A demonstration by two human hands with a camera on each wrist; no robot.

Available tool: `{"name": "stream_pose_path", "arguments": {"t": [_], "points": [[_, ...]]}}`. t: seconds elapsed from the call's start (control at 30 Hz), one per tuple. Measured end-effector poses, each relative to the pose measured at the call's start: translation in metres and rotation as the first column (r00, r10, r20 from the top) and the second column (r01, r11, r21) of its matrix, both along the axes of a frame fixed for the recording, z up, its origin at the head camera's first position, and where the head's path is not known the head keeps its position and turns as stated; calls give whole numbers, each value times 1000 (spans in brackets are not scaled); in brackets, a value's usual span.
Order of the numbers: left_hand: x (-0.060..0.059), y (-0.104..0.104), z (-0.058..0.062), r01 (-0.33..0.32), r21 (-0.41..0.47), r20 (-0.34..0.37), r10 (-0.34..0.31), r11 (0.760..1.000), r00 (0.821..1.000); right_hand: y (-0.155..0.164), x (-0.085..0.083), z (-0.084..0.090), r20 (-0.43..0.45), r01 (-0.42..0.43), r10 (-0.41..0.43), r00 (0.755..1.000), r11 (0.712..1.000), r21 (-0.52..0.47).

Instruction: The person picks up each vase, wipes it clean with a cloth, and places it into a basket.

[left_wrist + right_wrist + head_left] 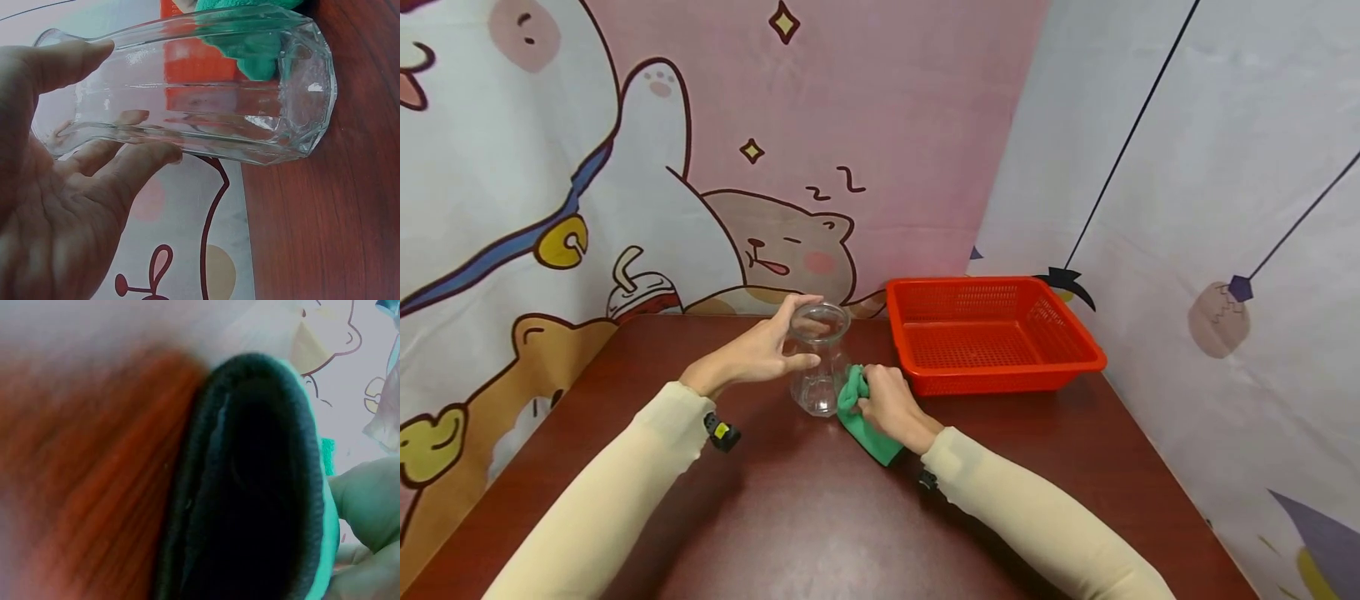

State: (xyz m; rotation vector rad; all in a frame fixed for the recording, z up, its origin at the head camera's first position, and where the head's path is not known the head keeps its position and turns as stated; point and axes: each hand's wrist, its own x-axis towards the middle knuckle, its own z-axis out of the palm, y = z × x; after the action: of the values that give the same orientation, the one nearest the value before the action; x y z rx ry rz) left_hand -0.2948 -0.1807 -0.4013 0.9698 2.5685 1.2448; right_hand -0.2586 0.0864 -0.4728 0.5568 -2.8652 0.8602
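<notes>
Cartoon-printed backdrop [917, 125] in pink and pale tones rises behind and to the right of a reddish-brown desk [805, 517], whose wood grain shows in the left wrist view. Two cream sleeves [613, 487] reach forward over the desk from its near side. Toward the far right of the desk sits a red plastic basket [1000, 380], rectangular, with perforated walls and a perforated floor. Just left of the basket, near the far edge, is a clear glass vase [820, 390], upright, with a round rim, a narrowed neck and a faceted lower body. The left hand [756, 346] holds it by the upper part, the thumb on the near side and the other fingers curved round the far side. The right hand [891, 404] is between the vase and the basket's near corner, its fingers curled in and pinching a bunched green cloth [871, 437]. That cloth lies right up by the vase's lower body; whether the two touch is unclear. A dark, thick-edged fold of it fills much of the right wrist view. Small black devices [722, 433] sit at both wrists.
</notes>
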Motion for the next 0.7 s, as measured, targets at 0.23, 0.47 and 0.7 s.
{"name": "stream_pose_path", "arguments": {"t": [0.23, 0.47, 0.7], "points": [[-1, -1, 0, 10, 19, 2, -10, 1000, 1000, -1, 0, 0, -36, 22, -22, 999, 1000, -19], [-2, -1, -1, 36, 26, 0, -36, 999, 999, -4, 6, 5, -79, 50, -56, 995, 995, -82], [-4, -3, -2, 44, 27, -3, -44, 999, 999, -8, 9, 16, -114, 50, -67, 991, 988, -145]]}}
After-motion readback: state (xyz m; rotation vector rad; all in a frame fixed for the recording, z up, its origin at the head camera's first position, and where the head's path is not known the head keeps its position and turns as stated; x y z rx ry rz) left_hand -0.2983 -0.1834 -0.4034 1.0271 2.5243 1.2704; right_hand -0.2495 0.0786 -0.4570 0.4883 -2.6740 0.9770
